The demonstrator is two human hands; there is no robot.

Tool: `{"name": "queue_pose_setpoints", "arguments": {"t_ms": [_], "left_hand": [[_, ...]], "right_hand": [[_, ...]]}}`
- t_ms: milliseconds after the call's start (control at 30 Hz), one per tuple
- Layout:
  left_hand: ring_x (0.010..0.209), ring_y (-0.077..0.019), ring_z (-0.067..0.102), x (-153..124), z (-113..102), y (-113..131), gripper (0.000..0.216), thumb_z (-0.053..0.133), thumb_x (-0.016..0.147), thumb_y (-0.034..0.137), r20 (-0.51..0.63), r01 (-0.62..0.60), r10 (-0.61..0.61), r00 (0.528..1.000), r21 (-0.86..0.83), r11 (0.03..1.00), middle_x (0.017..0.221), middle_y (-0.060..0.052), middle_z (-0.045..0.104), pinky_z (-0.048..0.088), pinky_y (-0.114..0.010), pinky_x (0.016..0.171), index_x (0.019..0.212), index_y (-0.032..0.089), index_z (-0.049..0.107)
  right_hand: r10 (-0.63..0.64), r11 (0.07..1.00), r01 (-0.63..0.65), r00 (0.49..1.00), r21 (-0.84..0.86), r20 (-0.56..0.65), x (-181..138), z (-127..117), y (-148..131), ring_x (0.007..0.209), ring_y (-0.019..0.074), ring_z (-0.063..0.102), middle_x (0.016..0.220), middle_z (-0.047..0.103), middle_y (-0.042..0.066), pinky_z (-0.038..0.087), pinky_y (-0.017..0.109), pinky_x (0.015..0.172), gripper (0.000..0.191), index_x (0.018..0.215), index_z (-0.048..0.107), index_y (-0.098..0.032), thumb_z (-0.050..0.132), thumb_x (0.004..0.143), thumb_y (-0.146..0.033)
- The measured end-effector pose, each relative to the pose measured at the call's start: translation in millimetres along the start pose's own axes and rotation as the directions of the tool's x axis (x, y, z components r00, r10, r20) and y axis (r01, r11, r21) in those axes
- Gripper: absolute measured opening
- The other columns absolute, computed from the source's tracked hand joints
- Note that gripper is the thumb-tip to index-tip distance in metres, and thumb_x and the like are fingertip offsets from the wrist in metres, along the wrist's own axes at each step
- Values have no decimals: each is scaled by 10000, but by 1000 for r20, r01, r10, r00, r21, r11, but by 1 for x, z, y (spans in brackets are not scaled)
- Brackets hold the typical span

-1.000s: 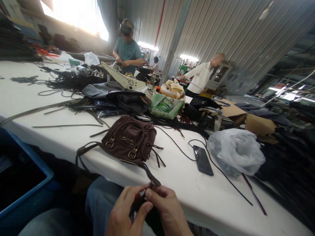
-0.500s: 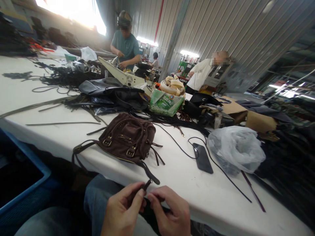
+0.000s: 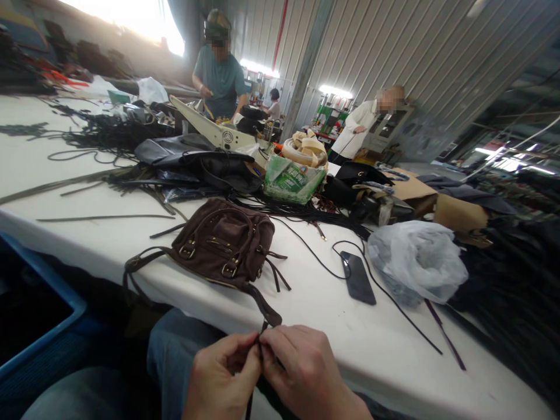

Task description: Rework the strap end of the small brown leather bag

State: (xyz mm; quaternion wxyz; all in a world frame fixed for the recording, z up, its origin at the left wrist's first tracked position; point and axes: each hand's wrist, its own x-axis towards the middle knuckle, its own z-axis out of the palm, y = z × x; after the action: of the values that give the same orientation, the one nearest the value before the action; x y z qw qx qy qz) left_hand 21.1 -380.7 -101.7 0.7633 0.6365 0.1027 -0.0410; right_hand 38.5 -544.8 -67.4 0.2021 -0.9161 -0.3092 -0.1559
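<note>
My left hand (image 3: 223, 376) and my right hand (image 3: 304, 370) meet at the bottom of the view, over my lap, just in front of the white table's edge (image 3: 306, 332). Both pinch a thin dark strap (image 3: 258, 350) between thumb and fingers; it hangs down between them. A brown handbag (image 3: 223, 245) with brass buckles lies on the table right behind my hands. Its dark strap end (image 3: 265, 306) reaches the table edge near my fingers.
A black phone (image 3: 357, 277) on a cable lies right of the bag, beside a grey plastic bag (image 3: 415, 262). Black bags, cords, a green packet (image 3: 293, 178) and cardboard crowd the table behind. A blue crate (image 3: 44, 326) stands at left. Two people work at the far side.
My hands have come together again on the thin strap after parting slightly, and the strap tip no longer sticks up above my left fingers. The view has shifted slightly.
</note>
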Motion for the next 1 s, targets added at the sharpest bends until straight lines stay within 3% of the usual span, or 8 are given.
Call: {"name": "queue_pose_setpoints", "arguments": {"t_ms": [133,267,433,567,700,867,900,1000], "left_hand": [[692,-223,800,0,2,2,216,867,790,407,-21,-60,61,998,42,997,833,-53,862,650,-243,661,899,222,890],[696,-207,786,3,-4,0,320,924,763,470,-36,85,-92,995,-150,985,768,-59,831,633,-226,659,855,176,837],[880,-295,831,4,-12,2,576,861,834,656,18,138,-137,990,-211,968,980,-123,874,680,-328,792,1115,153,863],[892,-281,823,7,-11,5,422,914,821,572,133,72,-55,990,-122,990,946,-102,868,664,-308,840,980,181,888],[848,-262,822,13,-5,-1,406,952,759,531,118,118,-99,988,-167,979,885,-98,857,660,-282,780,921,167,870],[749,-209,789,16,1,-10,250,927,760,386,22,47,-45,999,-121,991,813,-63,833,631,-226,705,856,171,842],[760,-216,794,16,1,-9,231,910,777,376,26,34,-32,999,-107,994,817,-64,833,637,-233,716,863,174,841],[858,-252,818,13,2,-5,213,846,848,381,94,-41,45,995,-41,998,898,-81,848,665,-282,818,934,187,848]], "right_hand": [[5,999,-1,993,34,-115,2,0,-2,593,174,662,709,690,5,443,312,606,187,889,618,-234,561,1041,-142],[201,968,-147,941,204,-274,3,0,-6,654,149,721,777,736,-23,522,249,659,173,948,630,-251,622,894,-87],[55,990,-30,982,141,-181,2,1,-1,675,180,714,801,752,17,527,293,657,163,989,645,-242,588,994,-88],[-42,995,51,993,83,-109,-1,2,5,729,205,741,850,778,52,563,315,713,165,1070,664,-221,584,1034,-80],[141,966,-92,971,243,-194,-7,15,0,725,198,746,846,788,41,569,292,720,149,1003,706,-228,633,979,-100],[687,426,-544,714,723,132,-18,34,-8,665,202,717,759,757,44,565,249,606,204,878,746,-189,733,996,-354],[671,446,-529,731,723,121,-19,32,-7,687,211,737,788,778,57,590,255,628,206,897,765,-188,732,1007,-359],[346,839,-259,932,478,-103,-19,15,1,913,247,824,1063,858,103,663,298,823,236,1200,829,-238,670,1032,-187]]}}
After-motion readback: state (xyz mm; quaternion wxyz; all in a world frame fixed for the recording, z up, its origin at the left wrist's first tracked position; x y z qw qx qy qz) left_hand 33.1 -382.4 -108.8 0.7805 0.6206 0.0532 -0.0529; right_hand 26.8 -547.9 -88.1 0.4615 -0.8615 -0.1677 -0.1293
